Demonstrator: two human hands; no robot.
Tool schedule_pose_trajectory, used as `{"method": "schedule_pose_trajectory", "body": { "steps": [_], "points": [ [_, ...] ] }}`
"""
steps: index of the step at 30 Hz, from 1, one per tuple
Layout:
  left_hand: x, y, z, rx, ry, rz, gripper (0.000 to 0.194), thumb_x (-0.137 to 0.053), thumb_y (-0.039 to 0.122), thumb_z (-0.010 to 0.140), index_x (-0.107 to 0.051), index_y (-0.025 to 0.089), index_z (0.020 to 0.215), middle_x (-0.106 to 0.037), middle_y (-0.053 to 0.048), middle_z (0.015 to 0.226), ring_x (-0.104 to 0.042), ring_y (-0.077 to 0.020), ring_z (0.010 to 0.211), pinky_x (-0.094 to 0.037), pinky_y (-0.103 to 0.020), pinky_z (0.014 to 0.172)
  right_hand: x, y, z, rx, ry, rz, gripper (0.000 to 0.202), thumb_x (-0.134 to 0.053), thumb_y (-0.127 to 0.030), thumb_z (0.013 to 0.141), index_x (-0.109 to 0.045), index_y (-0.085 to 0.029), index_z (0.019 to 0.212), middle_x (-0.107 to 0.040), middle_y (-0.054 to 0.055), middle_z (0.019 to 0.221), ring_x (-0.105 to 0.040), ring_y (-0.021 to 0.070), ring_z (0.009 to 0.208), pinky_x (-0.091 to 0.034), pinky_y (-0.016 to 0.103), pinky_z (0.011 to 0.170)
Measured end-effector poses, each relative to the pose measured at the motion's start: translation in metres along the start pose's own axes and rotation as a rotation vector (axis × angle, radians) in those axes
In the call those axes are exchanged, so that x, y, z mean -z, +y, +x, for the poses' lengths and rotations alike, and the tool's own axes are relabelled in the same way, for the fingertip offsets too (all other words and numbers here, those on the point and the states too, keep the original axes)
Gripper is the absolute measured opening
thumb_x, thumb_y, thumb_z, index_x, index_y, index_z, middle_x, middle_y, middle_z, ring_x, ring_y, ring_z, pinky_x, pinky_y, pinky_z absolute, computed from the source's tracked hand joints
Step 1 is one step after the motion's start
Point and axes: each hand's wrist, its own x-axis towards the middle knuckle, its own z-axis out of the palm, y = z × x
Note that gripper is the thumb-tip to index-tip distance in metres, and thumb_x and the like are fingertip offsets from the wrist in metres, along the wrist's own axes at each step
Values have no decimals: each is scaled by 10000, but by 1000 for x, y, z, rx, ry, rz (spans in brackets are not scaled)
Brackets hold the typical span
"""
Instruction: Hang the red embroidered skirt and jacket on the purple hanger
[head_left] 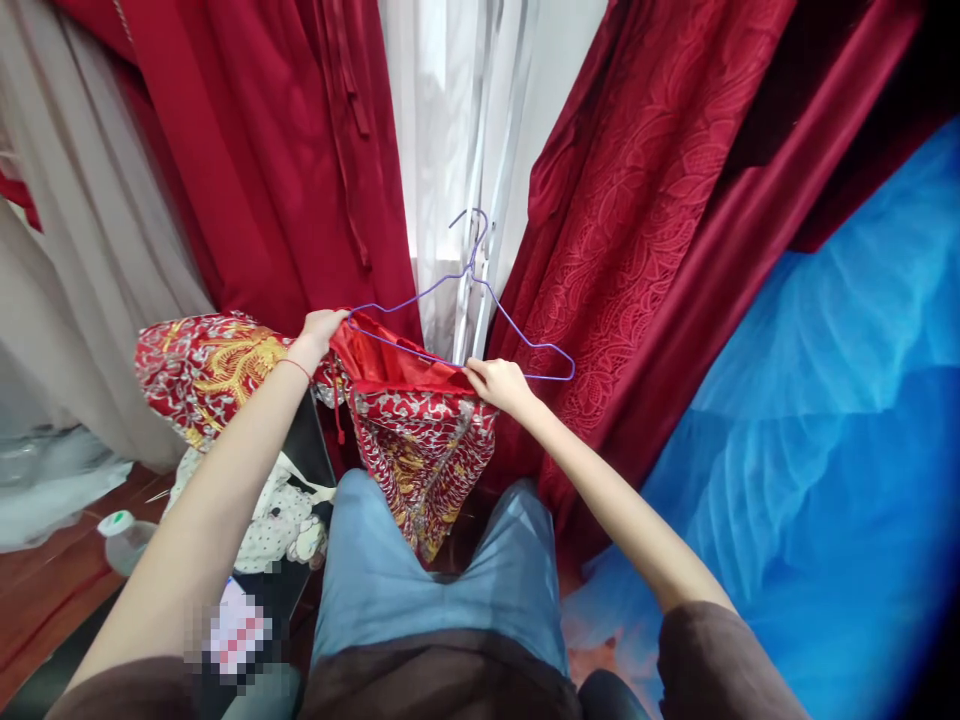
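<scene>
While the left hand (pixel 322 328) and right hand (pixel 498 384) clamp the red patterned garment (pixel 427 425), a clear capped container (pixel 124 545) shows, contents indistinct.

No text, brand, number or sign could be read. On the black surface (pixel 281 590), near its right edge, red marks on a pale item (pixel 238 628) were hidden by pixelation; a green mark on the white bottle cap (pixel 115 522) could not be made out.

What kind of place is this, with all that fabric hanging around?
Possibly a costume or formalwear dressing room: long red garments hang close together, beside a blue ruffled gown and a purple hanger.
</scene>
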Motion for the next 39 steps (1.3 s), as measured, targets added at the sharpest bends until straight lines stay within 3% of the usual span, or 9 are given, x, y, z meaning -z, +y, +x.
{"method": "schedule_pose_trajectory", "body": {
  "steps": [4, 10, 17, 21, 24, 28, 34, 36, 39],
  "points": [
    [-19, 8, -5, -227, 33, 218, 131, -718, 243, 665, -622, 168, 618, -609, -6, 583, -607, -177, 678, -469, -273, 692, 0, 7, -2, 22, -21, -36, 431, -268, -378, 1059, -663, -218, 1122, -771, 102, 1010, -714, 223, 915, -335, 271, 655],
    [-39, 39, -31, -654, -49, 597, 250, -600, 281, 805, -774, 153, 930, -773, -96, 962, -685, -231, 938, -470, -280, 876, -4, 12, -1, 19, -39, -36, 412, -284, -372, 1055, -662, -232, 1138, -767, 91, 1053, -712, 216, 930, -354, 266, 669],
    [-46, 38, -60, -772, -308, 930, 352, -610, 469, 892, -771, 208, 1064, -766, -101, 1050, -677, -263, 968, -480, -310, 874, -13, 22, -2, 12, 7, 33, 369, -322, -344, 1047, -667, -219, 1087, -756, 64, 1059, -698, 202, 957, -351, 266, 661],
    [-57, 27, -72, -820, -271, 1210, 356, -473, 420, 989, -723, 218, 1142, -750, -137, 1053, -686, -287, 978, -473, -320, 793, -12, 30, -4, -1, 32, 24, 406, -304, -328, 1045, -676, -182, 1119, -720, 104, 1036, -676, 215, 923, -406, 286, 737],
    [-68, 21, -79, -848, -283, 1334, 384, -382, 395, 1027, -682, 196, 1160, -741, -171, 1031, -706, -294, 960, -459, -317, 771, -12, 30, -10, 56, 181, 47, 431, -345, -278, 1013, -586, -130, 1338, -637, 187, 1225, -635, 256, 1051, -450, 356, 888],
    [-76, 19, -87, -870, -310, 1399, 406, -328, 366, 1043, -644, 159, 1194, -730, -216, 1031, -721, -324, 947, -454, -331, 745, -23, 5, -30, 259, 382, 91, 556, -430, -310, 966, -456, -59, 1461, -436, 286, 1484, -419, 360, 1381, -390, 517, 1071],
    [-76, 18, -90, -885, -306, 1452, 425, -288, 369, 1051, -619, 153, 1206, -730, -209, 1031, -727, -326, 945, -442, -316, 703, -60, -75, -66, 825, 173, 93, 513, -408, -436, 991, -544, -122, 1373, -439, 196, 1551, -355, 328, 1459, -311, 517, 1151],
    [-76, 17, -89, -889, -307, 1454, 418, -289, 371, 1050, -618, 160, 1197, -731, -203, 1037, -723, -315, 960, -441, -310, 713, -76, -97, -68, 835, 121, 87, 614, -452, -528, 965, -508, -109, 1411, -420, 220, 1561, -352, 339, 1467, -282, 548, 1160],
    [-74, 17, -87, -893, -303, 1459, 410, -294, 372, 1048, -616, 165, 1193, -730, -202, 1043, -719, -307, 973, -440, -310, 731, -98, -111, -63, 711, -78, 13, 793, -570, -661, 867, -547, -46, 1367, -611, 262, 1354, -532, 360, 1327, -242, 545, 1174]
  ]
}}
